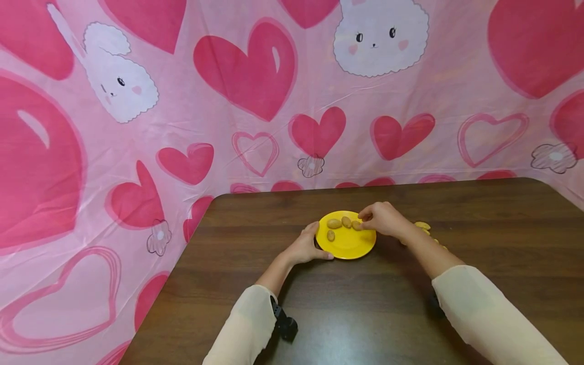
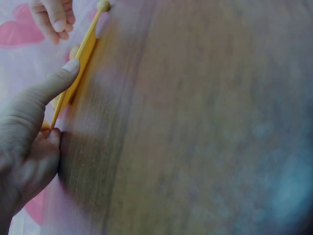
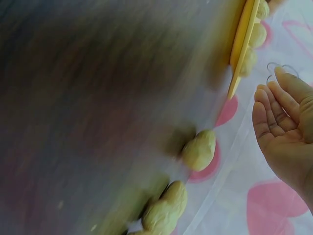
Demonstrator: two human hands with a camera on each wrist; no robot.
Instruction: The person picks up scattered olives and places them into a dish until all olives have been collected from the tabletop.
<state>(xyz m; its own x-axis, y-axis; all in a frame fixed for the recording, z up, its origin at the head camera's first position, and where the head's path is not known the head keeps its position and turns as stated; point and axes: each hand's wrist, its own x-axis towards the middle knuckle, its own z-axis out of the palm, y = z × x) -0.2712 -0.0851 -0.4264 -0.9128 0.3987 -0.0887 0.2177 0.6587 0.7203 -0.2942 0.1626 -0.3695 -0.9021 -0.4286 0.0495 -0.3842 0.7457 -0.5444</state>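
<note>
A round yellow plate point(image 1: 349, 251) lies on the table, bearing several small potatoes point(image 1: 334, 223) along its far and left parts. My left hand point(image 1: 304, 247) holds the plate's left rim, its thumb over the near edge and fingers round the side. Over the plate's right side hovers my right hand point(image 1: 382, 219), fingertips beside the rightmost potato point(image 1: 356, 225). In the right wrist view the right hand point(image 3: 286, 120) has loosely bent fingers with nothing between them, apart from the potatoes. Whether a fingertip touches a potato is hard to tell in the head view.
More potatoes point(image 1: 422, 225) lie on the table right of the plate, partly hidden by the right forearm. The right wrist view shows a lone potato point(image 3: 199, 150) and a cluster point(image 3: 164, 210). Behind the brown wooden table point(image 1: 219, 284) hangs a pink heart-patterned cloth point(image 1: 269, 101).
</note>
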